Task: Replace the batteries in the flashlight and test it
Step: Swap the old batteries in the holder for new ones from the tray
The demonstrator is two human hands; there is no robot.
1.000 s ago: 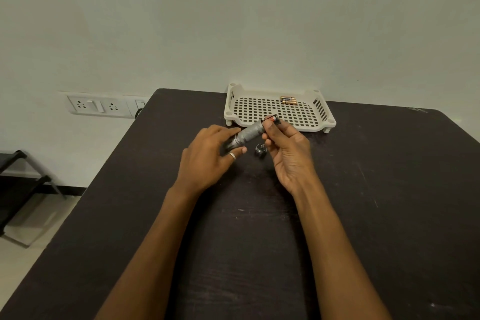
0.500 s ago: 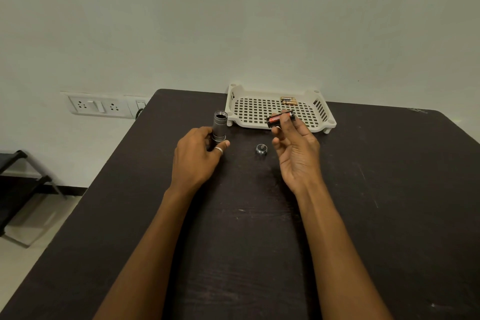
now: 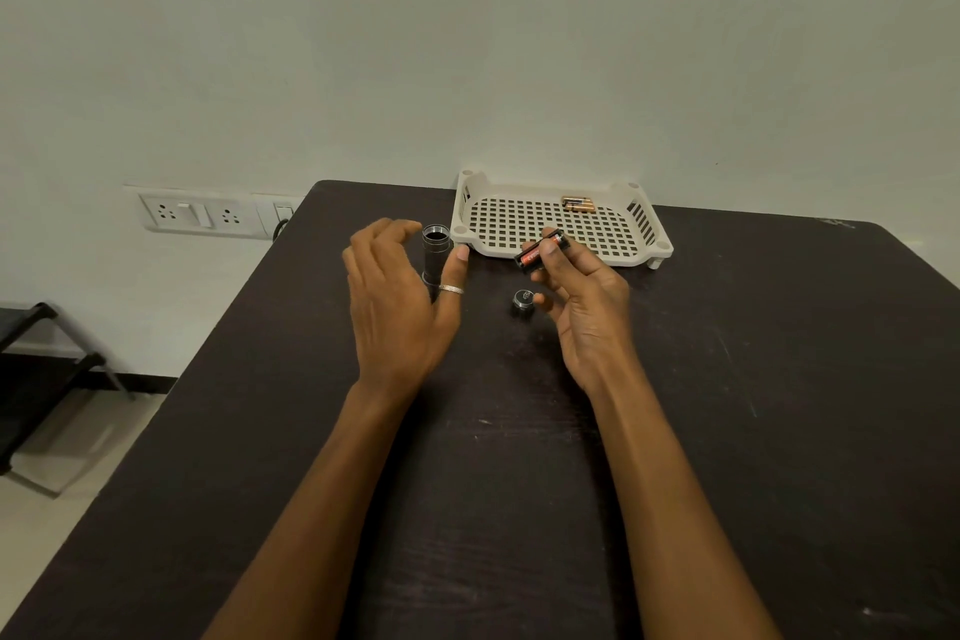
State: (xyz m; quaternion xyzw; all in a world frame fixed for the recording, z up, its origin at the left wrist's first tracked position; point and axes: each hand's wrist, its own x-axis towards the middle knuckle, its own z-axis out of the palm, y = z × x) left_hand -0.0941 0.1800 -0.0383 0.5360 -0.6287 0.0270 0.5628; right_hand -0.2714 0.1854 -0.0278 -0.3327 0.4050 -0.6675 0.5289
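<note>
The left hand [image 3: 400, 307] had let go of the flashlight [image 3: 435, 250], which stood upright and open on the table [image 3: 779, 379]. The right hand [image 3: 587, 307] pinched the removed battery [image 3: 540, 252]. Fitting the replacement batteries [image 3: 577, 204], refitting the cap [image 3: 523, 301] and testing remained.

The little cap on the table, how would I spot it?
Start at the dark table and find the white tray at its far edge. Just in front of the tray, beside the right hand, lies the cap. It's the only small, round, silvery piece; the flashlight tube nearby is tall and upright.
</note>
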